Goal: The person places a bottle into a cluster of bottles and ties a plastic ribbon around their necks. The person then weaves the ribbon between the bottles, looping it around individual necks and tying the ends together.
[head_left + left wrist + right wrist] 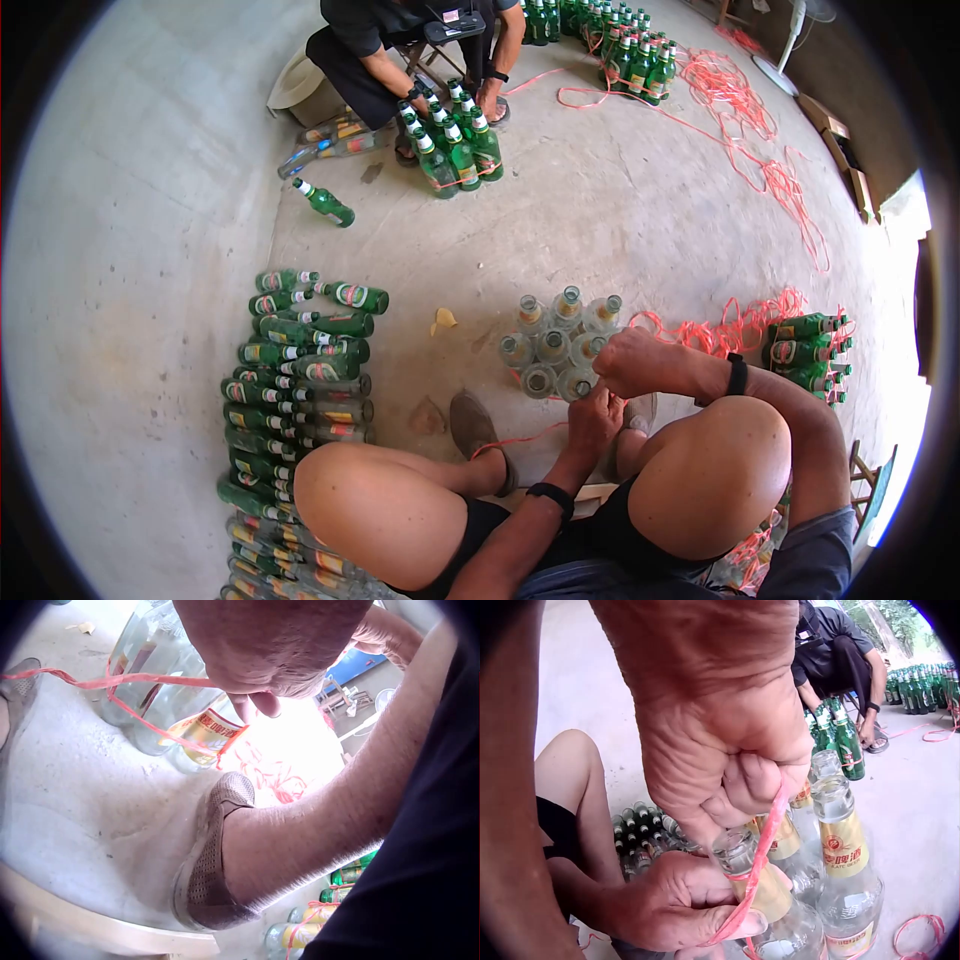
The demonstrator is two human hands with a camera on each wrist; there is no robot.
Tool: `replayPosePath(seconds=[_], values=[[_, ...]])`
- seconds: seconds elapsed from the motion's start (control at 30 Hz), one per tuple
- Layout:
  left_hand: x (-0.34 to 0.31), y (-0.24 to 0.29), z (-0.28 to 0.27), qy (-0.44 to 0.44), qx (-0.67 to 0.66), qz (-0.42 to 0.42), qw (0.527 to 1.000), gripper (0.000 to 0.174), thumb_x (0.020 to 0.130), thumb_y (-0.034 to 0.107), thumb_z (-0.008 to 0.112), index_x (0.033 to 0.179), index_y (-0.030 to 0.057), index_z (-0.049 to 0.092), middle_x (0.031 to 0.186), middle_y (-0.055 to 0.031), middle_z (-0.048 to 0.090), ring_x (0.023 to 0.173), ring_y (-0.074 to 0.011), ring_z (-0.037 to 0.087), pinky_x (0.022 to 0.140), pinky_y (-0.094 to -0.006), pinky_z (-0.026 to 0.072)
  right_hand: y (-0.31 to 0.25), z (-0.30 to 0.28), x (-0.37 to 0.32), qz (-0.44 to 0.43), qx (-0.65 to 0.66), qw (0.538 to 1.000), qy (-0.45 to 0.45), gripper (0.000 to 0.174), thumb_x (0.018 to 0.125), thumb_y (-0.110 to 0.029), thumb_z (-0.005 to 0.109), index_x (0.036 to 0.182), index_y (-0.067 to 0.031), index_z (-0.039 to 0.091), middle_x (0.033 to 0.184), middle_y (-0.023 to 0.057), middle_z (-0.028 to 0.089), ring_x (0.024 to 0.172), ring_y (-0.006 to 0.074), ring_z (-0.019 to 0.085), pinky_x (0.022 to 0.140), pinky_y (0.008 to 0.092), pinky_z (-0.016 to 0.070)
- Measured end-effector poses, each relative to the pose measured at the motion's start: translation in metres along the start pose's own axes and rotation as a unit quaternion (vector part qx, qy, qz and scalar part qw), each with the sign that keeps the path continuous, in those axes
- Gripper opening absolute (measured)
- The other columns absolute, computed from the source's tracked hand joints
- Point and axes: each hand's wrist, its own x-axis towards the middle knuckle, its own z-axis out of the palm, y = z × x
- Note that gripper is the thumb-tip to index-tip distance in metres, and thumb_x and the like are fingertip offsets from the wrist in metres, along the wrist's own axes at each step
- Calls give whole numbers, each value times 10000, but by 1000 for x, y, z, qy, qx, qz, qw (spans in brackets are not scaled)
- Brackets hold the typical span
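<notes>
Several clear glass bottles (552, 347) stand upright in a tight cluster between the person's feet. A pink plastic cord (135, 678) runs round the lower part of the cluster. At its near right corner, the right hand (634, 362) is curled round the cord, which comes out of its fist in the right wrist view. Just below, the left hand (596, 420) pinches the same pink cord (759, 862) between thumb and fingers, close beside a bottle neck (736, 851). Gold labels (845, 841) show on the bottles.
Green bottles (265, 415) lie stacked along the left wall. A tied green bundle (800, 350) lies at the right, near loose pink cord (715, 330). Across the floor (580, 210), another person (385, 65) bends over upright green bottles (460, 155). A fan (790, 45) stands at the back right.
</notes>
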Motion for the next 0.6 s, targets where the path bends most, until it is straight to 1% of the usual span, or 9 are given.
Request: replayPosePath(seconds=[0.1,0.2,0.3,0.4,0.5,0.6], values=[[2,2,-2,0,0,5,1000,146,962,173,748,983,76,642,781,-186,696,706,-440,704,601,-531,560,3,2,-1,18,30,999,1,190,713,-144,716,839,-25,793,803,223,741,789,430,758,686,534,613],[4,5,-5,-12,-4,10,1000,103,970,117,706,986,50,630,770,-192,683,712,-441,690,607,-526,545,5,2,-1,32,39,999,0,202,725,-148,717,860,-22,798,828,230,747,822,431,760,720,534,614],[6,7,-7,-14,-2,6,1000,113,972,125,715,987,51,631,772,-190,688,709,-436,693,610,-522,546,6,1,-2,42,58,997,15,201,738,-159,721,864,-23,798,841,219,753,851,419,764,754,524,616],[7,12,-9,-4,-26,6,1000,138,976,143,726,976,46,627,777,-190,693,707,-433,694,610,-518,546,9,8,-4,27,80,995,62,189,767,-204,706,781,-24,763,743,224,706,754,426,734,708,522,596],[8,14,-10,-10,-29,-10,999,163,979,162,736,948,44,629,765,-189,691,702,-428,697,609,-515,542,10,5,-5,60,67,995,36,195,731,-199,735,837,-46,792,822,197,749,831,410,756,755,511,615],[5,10,-9,-2,-7,6,1000,169,984,161,740,927,43,633,755,-186,693,699,-421,703,607,-509,538,15,5,-8,18,72,994,84,177,713,-209,739,799,-61,785,783,182,738,797,400,749,734,504,611]])
